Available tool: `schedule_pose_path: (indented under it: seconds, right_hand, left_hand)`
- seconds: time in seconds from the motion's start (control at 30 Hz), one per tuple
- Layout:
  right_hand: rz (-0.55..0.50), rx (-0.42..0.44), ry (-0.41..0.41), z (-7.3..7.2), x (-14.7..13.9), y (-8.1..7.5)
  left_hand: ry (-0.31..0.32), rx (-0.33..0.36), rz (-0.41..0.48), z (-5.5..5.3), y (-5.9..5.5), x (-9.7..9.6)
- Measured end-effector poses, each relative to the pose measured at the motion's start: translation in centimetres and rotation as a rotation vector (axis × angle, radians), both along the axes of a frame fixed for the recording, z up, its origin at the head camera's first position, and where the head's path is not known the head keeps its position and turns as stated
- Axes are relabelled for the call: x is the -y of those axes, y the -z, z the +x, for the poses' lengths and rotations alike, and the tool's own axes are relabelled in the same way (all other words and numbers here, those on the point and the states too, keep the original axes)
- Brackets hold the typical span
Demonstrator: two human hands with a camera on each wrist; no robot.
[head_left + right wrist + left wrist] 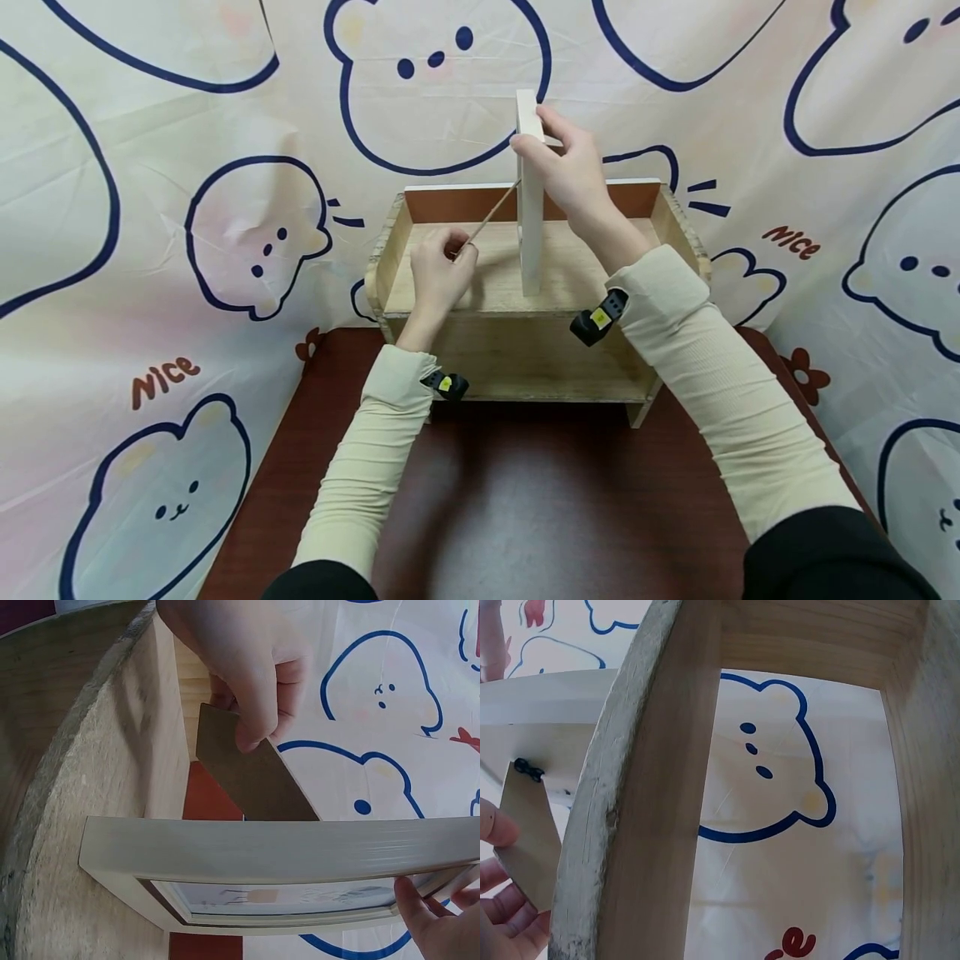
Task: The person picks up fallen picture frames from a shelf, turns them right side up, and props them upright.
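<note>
A white picture frame (531,225) stands upright, edge-on to the head camera, on the upper board of a small wooden shelf (465,304). My right hand (573,171) grips it near the top, with the thumb against the near edge. In the right wrist view, the fingers of that hand lie at the frame's (285,844) inner edge, beside its clear front. My left hand (444,271) pinches the brown stand leg (251,765) behind the frame between thumb and fingers. That leg (531,832) slants out from the back, with a black hinge (529,770) at its upper end.
The two-tier shelf has raised side panels (684,225) and a back rail (457,204). It stands on a dark reddish-brown table (525,508). A cloth backdrop with bear drawings (262,233) hangs behind and at both sides.
</note>
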State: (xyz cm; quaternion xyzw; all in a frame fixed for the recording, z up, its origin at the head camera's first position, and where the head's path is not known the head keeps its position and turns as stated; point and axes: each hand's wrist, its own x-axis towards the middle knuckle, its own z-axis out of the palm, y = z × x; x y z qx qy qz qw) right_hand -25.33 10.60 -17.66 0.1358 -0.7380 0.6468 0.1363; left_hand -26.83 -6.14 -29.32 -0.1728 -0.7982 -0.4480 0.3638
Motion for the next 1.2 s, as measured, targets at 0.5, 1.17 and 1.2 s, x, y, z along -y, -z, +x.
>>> schedule_pose_path:
  seconds: [0.5,1.17,1.2]
  right_hand:
    - [0.076,0.011,-0.035,-0.1,0.7,-0.5]
    - [0.192,0.030,-0.067,-0.3,2.0,-0.8]
    - [0.194,0.029,-0.071,-0.4,2.0,-0.8]
  left_hand:
    - [0.001,-0.045,-0.012,-0.3,0.3,0.7]
    - [-0.015,-0.066,-0.044,-0.3,1.5,1.3]
    - [-0.014,-0.067,-0.044,-0.2,1.6,1.3]
